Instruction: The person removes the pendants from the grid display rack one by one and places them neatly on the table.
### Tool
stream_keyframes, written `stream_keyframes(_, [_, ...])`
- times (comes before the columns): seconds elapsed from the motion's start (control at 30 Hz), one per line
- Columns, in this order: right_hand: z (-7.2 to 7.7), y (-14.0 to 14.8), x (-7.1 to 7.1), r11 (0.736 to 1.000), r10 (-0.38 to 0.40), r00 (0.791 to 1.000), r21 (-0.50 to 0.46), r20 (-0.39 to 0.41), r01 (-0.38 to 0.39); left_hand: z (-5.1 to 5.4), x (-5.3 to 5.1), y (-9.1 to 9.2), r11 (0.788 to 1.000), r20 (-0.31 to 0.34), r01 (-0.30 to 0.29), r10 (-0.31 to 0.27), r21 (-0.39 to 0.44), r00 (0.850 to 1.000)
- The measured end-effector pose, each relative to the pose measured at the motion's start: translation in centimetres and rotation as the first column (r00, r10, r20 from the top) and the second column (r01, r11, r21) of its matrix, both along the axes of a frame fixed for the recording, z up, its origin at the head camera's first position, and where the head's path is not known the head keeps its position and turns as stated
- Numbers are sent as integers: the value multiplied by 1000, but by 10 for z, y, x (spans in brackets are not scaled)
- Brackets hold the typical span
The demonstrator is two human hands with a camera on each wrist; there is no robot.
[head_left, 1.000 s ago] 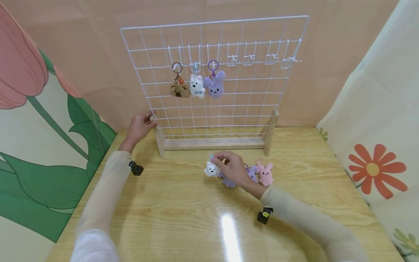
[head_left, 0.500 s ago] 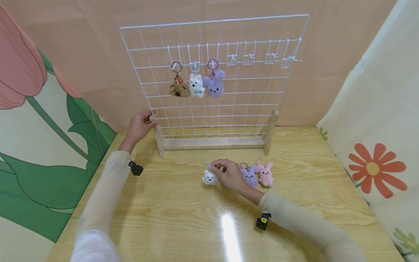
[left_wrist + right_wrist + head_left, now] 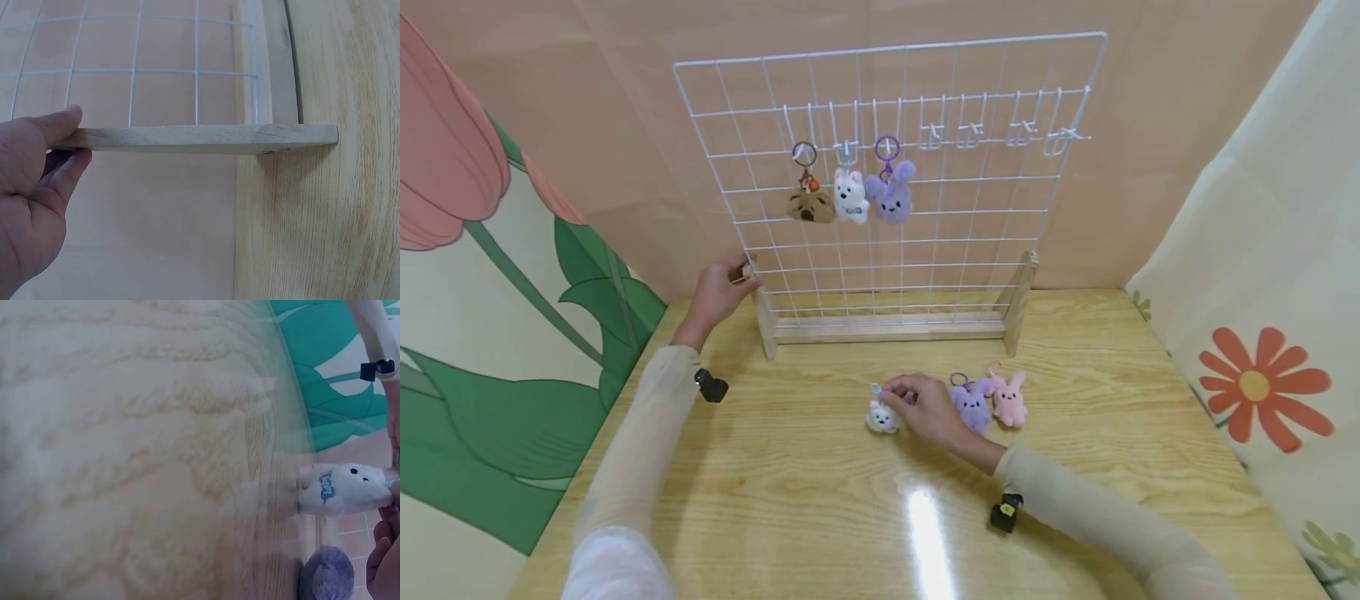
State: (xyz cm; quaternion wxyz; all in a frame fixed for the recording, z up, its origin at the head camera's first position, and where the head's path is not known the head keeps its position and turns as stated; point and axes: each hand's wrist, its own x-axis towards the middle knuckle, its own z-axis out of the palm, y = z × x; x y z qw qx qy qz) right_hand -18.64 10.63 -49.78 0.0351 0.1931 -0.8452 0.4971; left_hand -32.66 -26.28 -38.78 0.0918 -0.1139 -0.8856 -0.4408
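In the head view my right hand pinches a white plush dog keychain by its top, low over the table. The right wrist view shows the same white plush dog with blue lettering on its body, fingertips at its head end. A purple plush sits beside it there, mostly hidden behind my hand in the head view. To my right hand's right lie a purple bunny keychain and a pink bunny keychain. My left hand pinches the top of the rack's left wooden upright, thumb above and fingers below.
A white wire grid rack stands at the back of the table. From its hooks hang a brown plush keychain, a white dog keychain and a purple bunny keychain. Several bare hooks are farther right.
My right hand has lowered the white plush dog toward the table's front, coming off the purple bunny it covered at right. My left hand stays on the upright.
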Motion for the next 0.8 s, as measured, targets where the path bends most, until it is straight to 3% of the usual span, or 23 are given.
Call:
stream_keyframes(0.3, [-1, 4, -12, 998, 17, 998, 57, -55, -14, 1, 2, 1, 1000, 24, -4, 4, 24, 1000])
stream_keyframes(0.57, [0, 7, -20, 996, 26, 999, 81, -25, -24, 1, 3, 1, 1000, 27, -11, 10, 24, 1000])
stream_keyframes(0.8, [-2, 8, -26, 991, 41, 997, 131, -61, -33, 0, 1, 2, 999, -43, -18, 15, -51, 999])
